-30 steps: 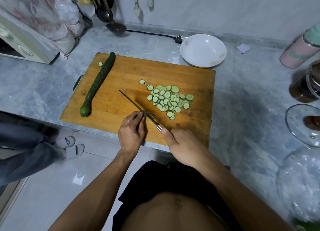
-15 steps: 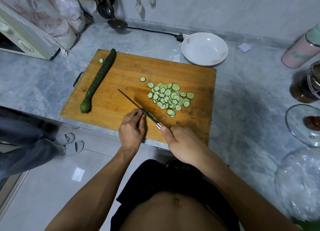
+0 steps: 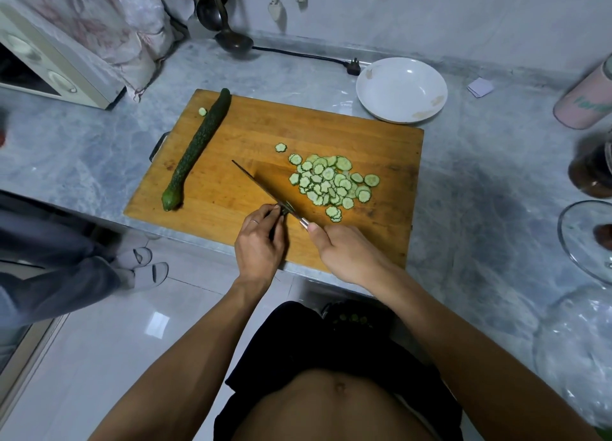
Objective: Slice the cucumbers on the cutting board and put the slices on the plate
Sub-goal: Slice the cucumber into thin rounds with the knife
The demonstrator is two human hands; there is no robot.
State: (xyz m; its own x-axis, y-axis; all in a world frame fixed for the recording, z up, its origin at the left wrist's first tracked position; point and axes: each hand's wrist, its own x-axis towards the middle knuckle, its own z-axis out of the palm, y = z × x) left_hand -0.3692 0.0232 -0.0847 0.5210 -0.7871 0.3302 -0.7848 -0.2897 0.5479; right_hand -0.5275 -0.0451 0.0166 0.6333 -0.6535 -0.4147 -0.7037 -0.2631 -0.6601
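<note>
Lying whole, 1 dark bumpy cucumber (image 3: pixel 197 147)

A grey marbled counter (image 3: pixel 480 189) is seen carrying everything. A wooden board (image 3: pixel 331 136) is laid across its front edge, and a white plate (image 3: pixel 401 89) is set just beyond the board's far right corner. A microwave (image 3: pixel 49 66) is parked at the left, a black cable (image 3: pixel 298 55) is run along the back, and a glass lid (image 3: pixel 586 238) is rested at the right.
</note>
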